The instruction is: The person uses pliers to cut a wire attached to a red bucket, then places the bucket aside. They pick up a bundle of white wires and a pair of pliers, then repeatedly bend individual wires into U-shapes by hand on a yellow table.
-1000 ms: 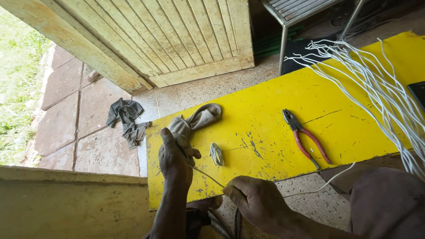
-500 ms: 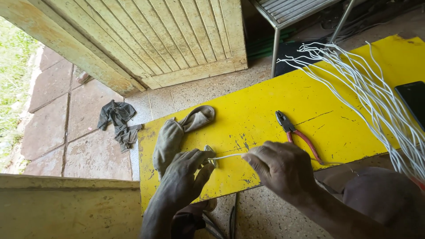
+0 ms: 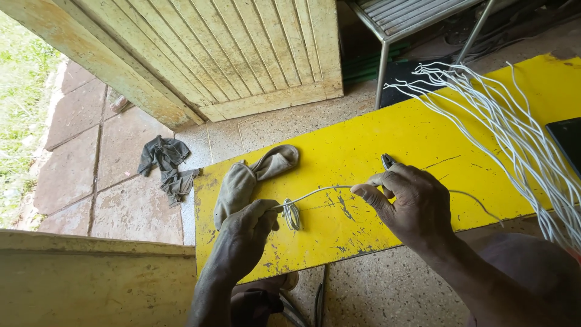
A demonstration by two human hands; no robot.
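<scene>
A thin white wire (image 3: 318, 192) stretches between both my hands above a scratched yellow board (image 3: 436, 136). My left hand (image 3: 245, 230) pinches its left end, just beside a small coil of white wire (image 3: 292, 214) lying on the board. My right hand (image 3: 411, 203) grips the wire further right, and the wire trails on past it to the right. The right hand covers most of a pair of pliers; only the dark jaw tip (image 3: 387, 160) shows. A worn grey-green glove (image 3: 248, 180) lies on the board just above my left hand.
A bundle of several long white wires (image 3: 514, 130) fans over the board's right end, beside a dark flat object (image 3: 566, 140). A grey rag (image 3: 166, 163) lies on the paving to the left. Behind stand a wooden door (image 3: 224, 54) and a metal frame leg (image 3: 381, 72).
My hands have drawn apart, pulling the white wire straight between them. The right hand has moved right over the pliers, and the view has shifted slightly.
</scene>
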